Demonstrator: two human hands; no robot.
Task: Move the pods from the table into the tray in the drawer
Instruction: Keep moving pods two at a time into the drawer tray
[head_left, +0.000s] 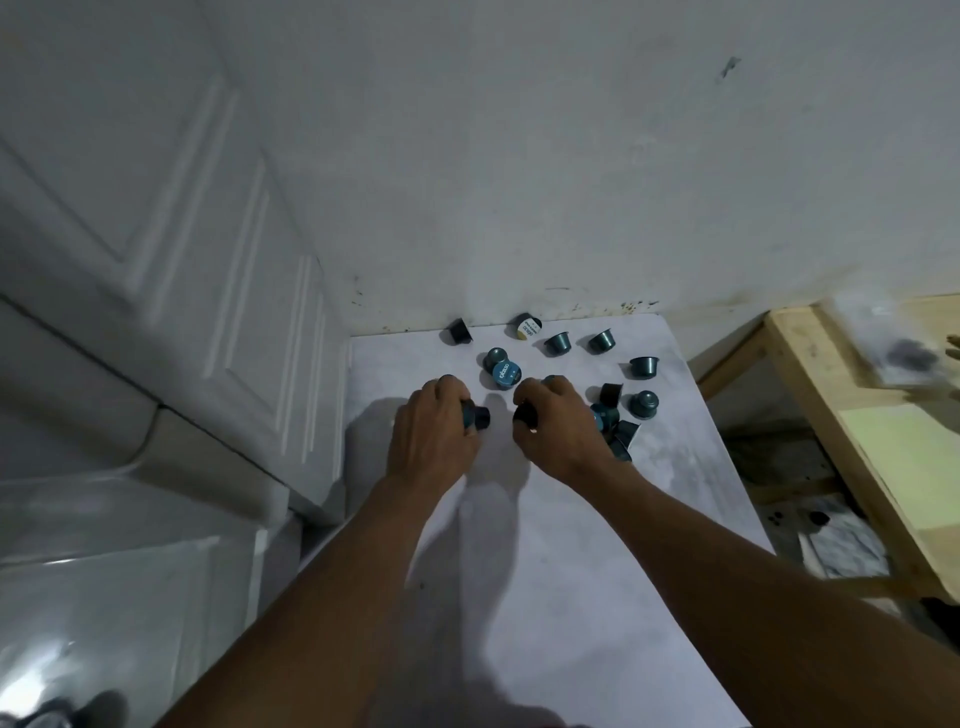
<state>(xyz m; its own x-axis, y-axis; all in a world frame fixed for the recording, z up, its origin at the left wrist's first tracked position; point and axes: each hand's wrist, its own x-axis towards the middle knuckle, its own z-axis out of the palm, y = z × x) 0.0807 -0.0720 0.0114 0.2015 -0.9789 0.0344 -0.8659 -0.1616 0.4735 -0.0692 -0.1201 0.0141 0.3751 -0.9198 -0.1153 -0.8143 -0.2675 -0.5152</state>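
Two hands grip pods over the table (545, 545): left hand (434, 426) curls round a teal pod (475, 415) poking from its fingers; right hand (558, 423) clasps a dark pod (525, 414) under its fingertips. Loose pods (558, 343) lie scattered beyond.

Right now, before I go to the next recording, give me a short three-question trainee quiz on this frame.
1. True or false: the left hand holds a pod in its grip.
2. Which lies nearest the wall? A) the pale-lidded pod B) the pod in the right hand C) a spoon
3. Fill in: the drawer tray is ___ in this view.

Key: 1 true. 2 A. 3 not visible; loose pods are scattered on the white table.
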